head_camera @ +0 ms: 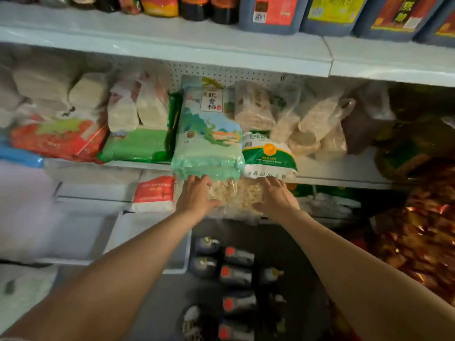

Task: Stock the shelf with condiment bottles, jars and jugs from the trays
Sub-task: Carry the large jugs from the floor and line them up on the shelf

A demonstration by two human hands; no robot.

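My left hand [197, 195] and my right hand [277, 196] reach forward and hold the two sides of a clear bag of pale dried food [237, 196], just below the front edge of the middle shelf [344, 177]. The fingers of both hands curl onto the bag's sides. Above the bag a tall pale-green packet [209, 134] and a green-and-white bag [269, 155] stand on that shelf. Dark condiment bottles [236, 275] with red labels lie in a dark tray on the floor below my arms. Large dark jugs [270, 13] line the top shelf.
Bagged noodles and dried goods [138, 112] crowd the middle shelf. A red-and-white packet [154, 193] sits on the lower left shelf. Shiny red-gold wrapped goods [423, 237] fill the right side. White empty trays [81, 232] lie at lower left.
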